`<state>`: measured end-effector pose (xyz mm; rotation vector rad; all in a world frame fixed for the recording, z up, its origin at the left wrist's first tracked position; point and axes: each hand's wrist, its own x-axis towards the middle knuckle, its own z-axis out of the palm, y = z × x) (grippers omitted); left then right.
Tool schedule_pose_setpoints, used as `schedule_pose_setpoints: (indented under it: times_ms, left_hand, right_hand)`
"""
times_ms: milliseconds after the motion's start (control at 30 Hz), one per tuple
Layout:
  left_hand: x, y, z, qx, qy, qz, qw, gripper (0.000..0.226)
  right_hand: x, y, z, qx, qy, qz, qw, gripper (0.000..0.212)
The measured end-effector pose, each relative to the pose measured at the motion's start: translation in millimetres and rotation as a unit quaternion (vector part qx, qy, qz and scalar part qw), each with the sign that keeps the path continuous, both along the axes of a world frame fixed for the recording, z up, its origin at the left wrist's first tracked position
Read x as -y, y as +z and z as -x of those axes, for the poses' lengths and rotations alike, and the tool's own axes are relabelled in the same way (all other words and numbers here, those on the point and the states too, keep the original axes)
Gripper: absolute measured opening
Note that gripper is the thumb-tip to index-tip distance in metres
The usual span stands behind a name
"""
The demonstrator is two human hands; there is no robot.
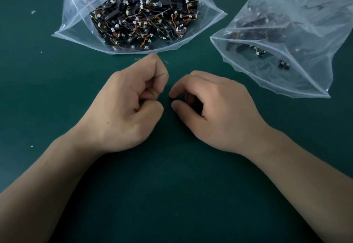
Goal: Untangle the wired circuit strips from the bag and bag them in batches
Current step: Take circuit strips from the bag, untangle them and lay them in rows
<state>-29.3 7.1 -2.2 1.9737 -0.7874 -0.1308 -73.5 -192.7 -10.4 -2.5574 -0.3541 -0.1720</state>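
The big bag (76,21) lies open, its strips (145,19) so knotted that one pull may drag out a clump; the second bag (286,82) holds few. The left hand (124,109) is a tight fist, and I cannot tell whether it holds anything. The right hand (214,109) curls round what looks like a dark strip (193,100), whose wire may snap if tugged.

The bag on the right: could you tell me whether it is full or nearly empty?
Nearly empty: the right bag holds only a few scattered circuit strips near its open mouth, whereas the left bag is packed.

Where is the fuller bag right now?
In the head view, the fuller bag lies on the table at top centre-left, beyond the left hand, with the sparser bag to its right.
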Motion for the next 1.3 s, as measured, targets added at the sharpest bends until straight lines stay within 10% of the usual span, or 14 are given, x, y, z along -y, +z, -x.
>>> schedule_pose_setpoints:
  times_ms: [1300]
  left_hand:
    - [-0.7, 7.1, 4.1, -0.030, -0.054, -0.002, 0.998, 0.034]
  right_hand:
    - [1.2, 1.0, -0.8, -0.010, -0.001, 0.003, 1.000, 0.011]
